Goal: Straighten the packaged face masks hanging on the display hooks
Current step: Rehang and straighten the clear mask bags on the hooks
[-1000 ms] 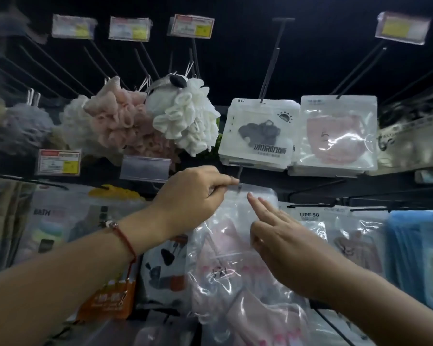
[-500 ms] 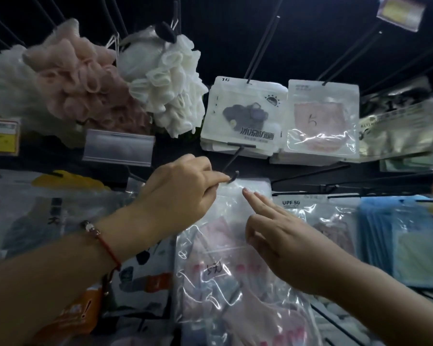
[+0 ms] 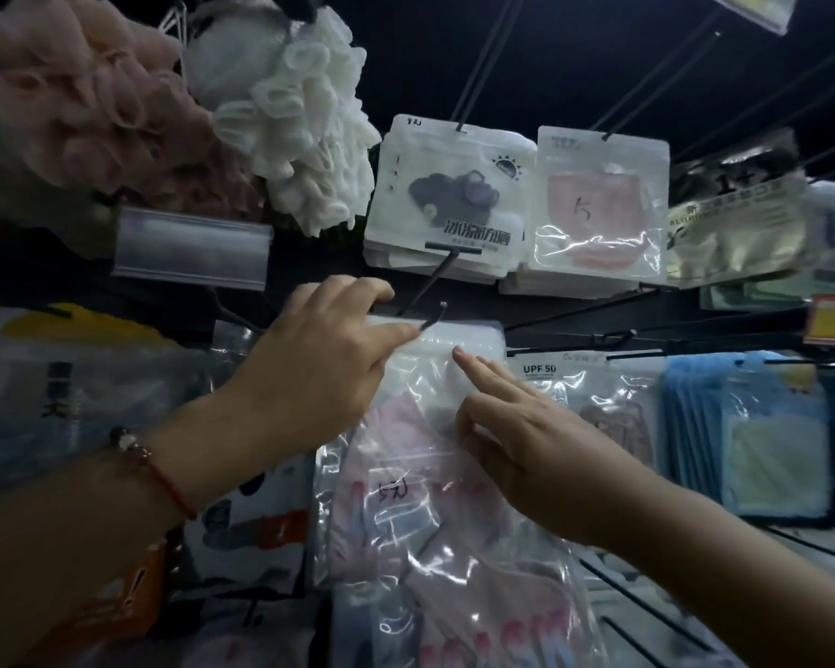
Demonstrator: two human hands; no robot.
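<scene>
While the left hand (image 3: 326, 359) pinches the white top strip of a clear crinkled plastic mask packet with a pink mask inside (image 3: 435, 455), the upturned tip of a thin black wire display hook (image 3: 434, 316) shows just above that strip, right at the thumb and forefinger. The right hand (image 3: 526, 436) lies flat against the packet's front below the hook, fingers straight and together, steadying the film and gripping nothing. Whether the wire already passes through the hanging hole cannot be told, since the fingers cover that spot.

My judgement is that the step in hand is seating this packet squarely on the hook. To do it well, the pinch should stay close to the hole so the strip does not fold, and the flat hand should keep the slippery film from swinging while the top edge is levelled and slid back along the wire. More clear packets (image 3: 459, 619) hang crumpled below the hook, so they likely need the same treatment. Above the hook, a white pouch with a dark mask (image 3: 447, 195) and a clear pouch with a pink mask (image 3: 601, 204) hang fairly level already.
</scene>
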